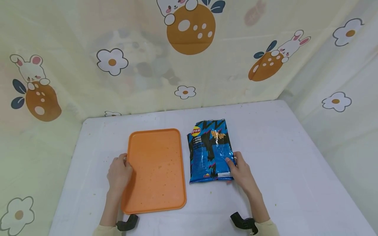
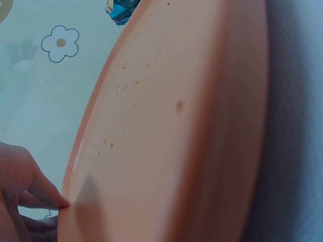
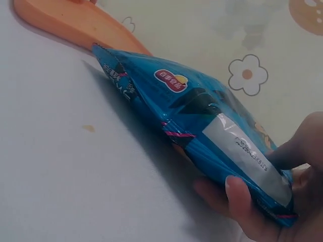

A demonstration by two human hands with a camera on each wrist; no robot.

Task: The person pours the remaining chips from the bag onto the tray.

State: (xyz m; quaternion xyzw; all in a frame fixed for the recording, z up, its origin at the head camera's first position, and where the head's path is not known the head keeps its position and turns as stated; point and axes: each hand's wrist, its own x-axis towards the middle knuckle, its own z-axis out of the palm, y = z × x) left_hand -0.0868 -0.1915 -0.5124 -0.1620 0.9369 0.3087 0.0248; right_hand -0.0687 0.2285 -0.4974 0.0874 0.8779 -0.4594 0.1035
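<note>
The tray (image 1: 156,154) is lying on the table (image 1: 280,154), left of the bag (image 1: 210,149); a curtain (image 1: 218,82) is hanging behind.

Glossy foil-like bag (image 1: 210,150), smooth plastic tray (image 1: 156,164), cloth backdrop (image 1: 141,95).

Orange tray (image 2: 146,171) partly beyond the left-wrist view's edges, its near wall (image 2: 227,131) blurry

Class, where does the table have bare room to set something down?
Widest: right of the bag and right hand, out to the right edge of the table, bar scattered crumbs. Narrower: left of the tray and left hand. Crowded: the slim gap between tray and bag.
</note>
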